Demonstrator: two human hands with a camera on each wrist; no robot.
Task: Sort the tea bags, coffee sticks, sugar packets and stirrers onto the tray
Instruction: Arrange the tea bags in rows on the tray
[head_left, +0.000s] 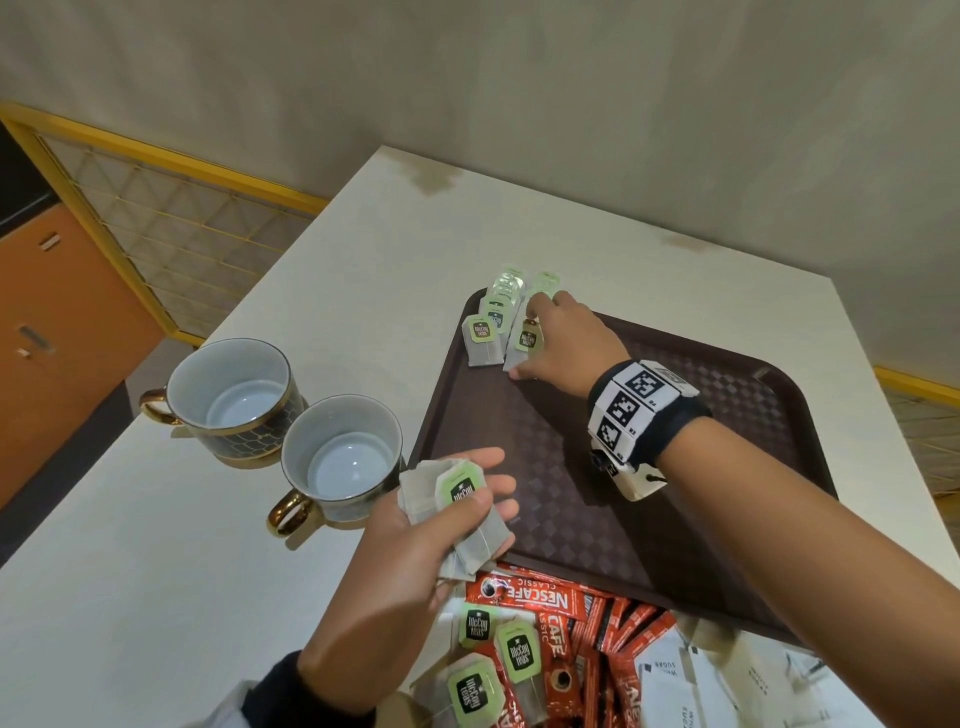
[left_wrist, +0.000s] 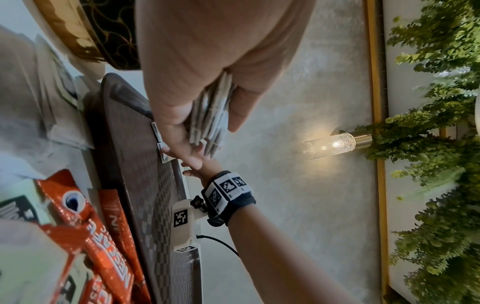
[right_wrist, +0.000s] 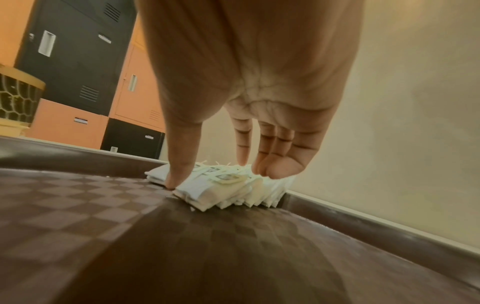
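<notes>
Tea bag rows (head_left: 501, 317) sit at the tray (head_left: 779, 415) far-left corner, long axis running away. Right hand (head_left: 563, 340) there, grip extended, holds nothing. Left hand (head_left: 415, 540) grips a spare stack (head_left: 457, 514) at the tray's near-left edge.

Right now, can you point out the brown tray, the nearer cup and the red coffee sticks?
brown tray (head_left: 571, 467), head view, bare checkered floor.
nearer cup (head_left: 343, 462), head view, pale inside.
red coffee sticks (head_left: 535, 600), head view, top stick's lettering.

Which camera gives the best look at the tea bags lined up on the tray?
The head view: both rows of tea bags show from above, labels readable. The right wrist view shows them edge-on under the right hand. The left wrist view shows only slivers.
</notes>
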